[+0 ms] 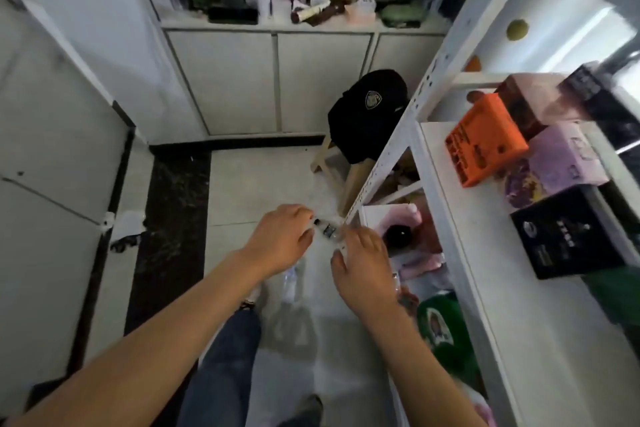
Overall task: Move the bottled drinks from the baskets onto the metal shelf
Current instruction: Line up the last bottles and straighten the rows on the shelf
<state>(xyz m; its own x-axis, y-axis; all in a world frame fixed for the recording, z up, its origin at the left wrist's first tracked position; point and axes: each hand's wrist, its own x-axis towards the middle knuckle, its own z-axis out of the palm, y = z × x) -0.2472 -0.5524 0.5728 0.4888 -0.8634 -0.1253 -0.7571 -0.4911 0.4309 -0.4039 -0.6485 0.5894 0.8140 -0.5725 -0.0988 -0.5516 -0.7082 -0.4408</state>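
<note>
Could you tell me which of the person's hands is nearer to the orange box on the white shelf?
Right. The right hand is beside the shelf's front post, below and left of the orange box in the picture; the left hand is farther left, over the floor.

Both forearms are bare, with no sleeves in view. The left hand [280,236] and right hand [363,265] wear no gloves or rings. Blue denim jeans [221,367] cover the legs, above a dark shoe [306,409].
</note>
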